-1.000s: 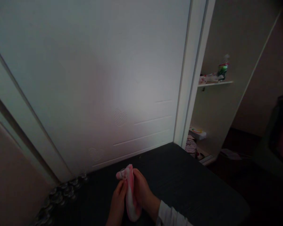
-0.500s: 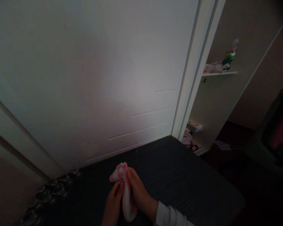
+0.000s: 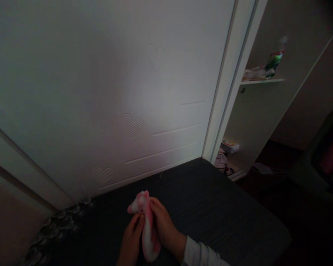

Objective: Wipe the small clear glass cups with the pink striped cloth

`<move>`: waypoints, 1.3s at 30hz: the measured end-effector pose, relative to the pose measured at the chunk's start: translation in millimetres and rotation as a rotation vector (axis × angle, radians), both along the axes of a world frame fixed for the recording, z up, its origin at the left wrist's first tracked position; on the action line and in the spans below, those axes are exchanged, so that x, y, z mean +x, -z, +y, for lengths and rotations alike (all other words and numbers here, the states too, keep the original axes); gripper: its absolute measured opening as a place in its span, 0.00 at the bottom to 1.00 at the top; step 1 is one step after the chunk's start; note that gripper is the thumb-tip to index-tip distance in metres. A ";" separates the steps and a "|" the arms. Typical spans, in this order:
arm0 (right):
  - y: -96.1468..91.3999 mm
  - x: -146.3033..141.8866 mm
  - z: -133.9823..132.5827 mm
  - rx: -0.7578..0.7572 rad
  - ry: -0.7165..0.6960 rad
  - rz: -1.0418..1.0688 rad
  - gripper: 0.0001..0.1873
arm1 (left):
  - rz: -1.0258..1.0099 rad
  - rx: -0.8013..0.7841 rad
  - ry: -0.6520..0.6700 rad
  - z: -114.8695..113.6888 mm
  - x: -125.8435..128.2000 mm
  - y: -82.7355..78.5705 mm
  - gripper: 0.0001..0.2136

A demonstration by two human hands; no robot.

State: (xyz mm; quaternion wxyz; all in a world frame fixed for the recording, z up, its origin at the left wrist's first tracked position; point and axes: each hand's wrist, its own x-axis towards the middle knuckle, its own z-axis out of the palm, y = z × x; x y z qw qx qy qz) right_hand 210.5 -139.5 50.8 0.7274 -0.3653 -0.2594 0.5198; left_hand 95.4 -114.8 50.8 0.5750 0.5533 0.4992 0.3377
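Observation:
A small pink and white sock (image 3: 145, 225) stands upright between my two hands, low in the middle of the view. My left hand (image 3: 131, 242) pinches its left edge with closed fingers. My right hand (image 3: 163, 229) wraps round its right side, and a white sleeve (image 3: 201, 255) covers that wrist. Both hands hover just above a dark grey bed surface (image 3: 211, 214). The room is dim.
A white wardrobe door (image 3: 113, 92) with embossed hearts rises right behind the bed. To the right stand open white shelves (image 3: 262, 80) holding a green bottle (image 3: 274, 59) and small items. A dark bulky object (image 3: 330, 151) sits at the far right.
The view has tilted slightly, so the door and shelves sit a little differently. The sock's top has leaned left, and my hands have kept hold of it.

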 end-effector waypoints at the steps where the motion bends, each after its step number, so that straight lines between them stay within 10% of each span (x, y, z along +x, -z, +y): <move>1: 0.0 0.1 -0.1 -0.006 -0.004 0.004 0.13 | 0.001 -0.003 0.001 -0.3 0.1 -0.6 0.20; 39: 4.9 0.9 3.8 0.034 -0.068 -0.030 0.28 | -0.042 -0.050 0.013 2.6 -2.2 -1.8 0.17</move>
